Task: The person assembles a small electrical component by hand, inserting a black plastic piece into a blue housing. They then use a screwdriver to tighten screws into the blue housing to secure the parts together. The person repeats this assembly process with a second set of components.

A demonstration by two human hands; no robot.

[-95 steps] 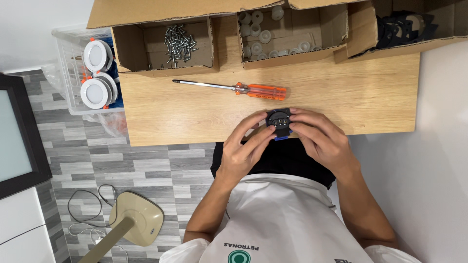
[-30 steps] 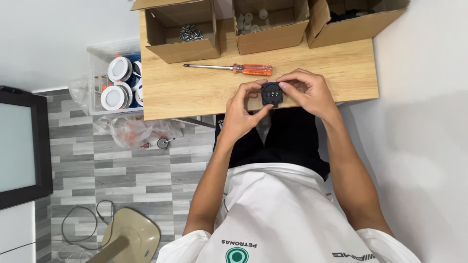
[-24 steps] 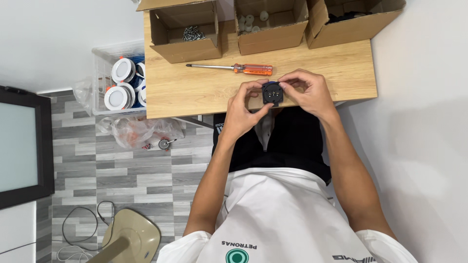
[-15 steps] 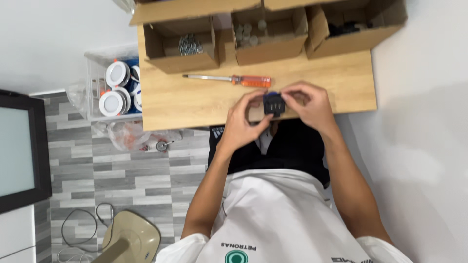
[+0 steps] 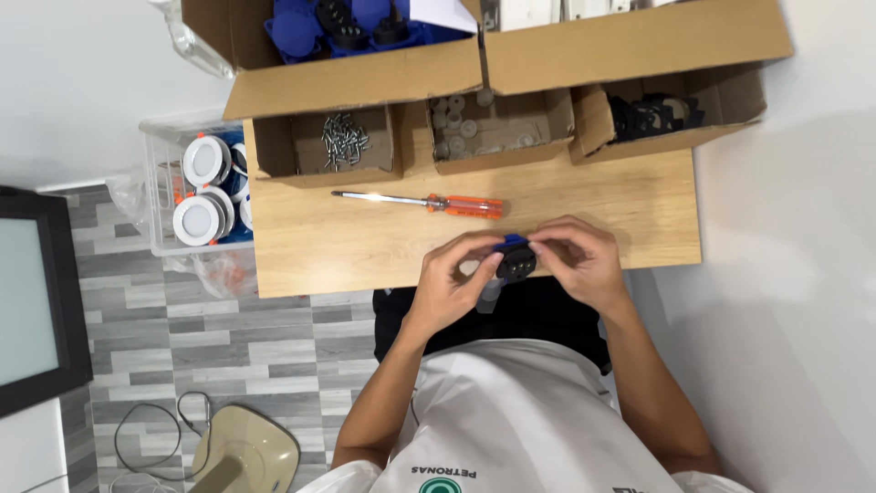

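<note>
Moved: view lower | both hands' fingers closed on black-blue part (image 5: 515, 261) (table edge) | screwdriver (image 5: 429, 204) beyond, apart

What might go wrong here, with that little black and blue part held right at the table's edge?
Both hands, left hand and right hand, hold the small black and blue part over the wooden table edge; if the grip slips, it may drop into the lap or onto the floor. The orange-handled screwdriver lies loose nearby and could roll if nudged.
</note>
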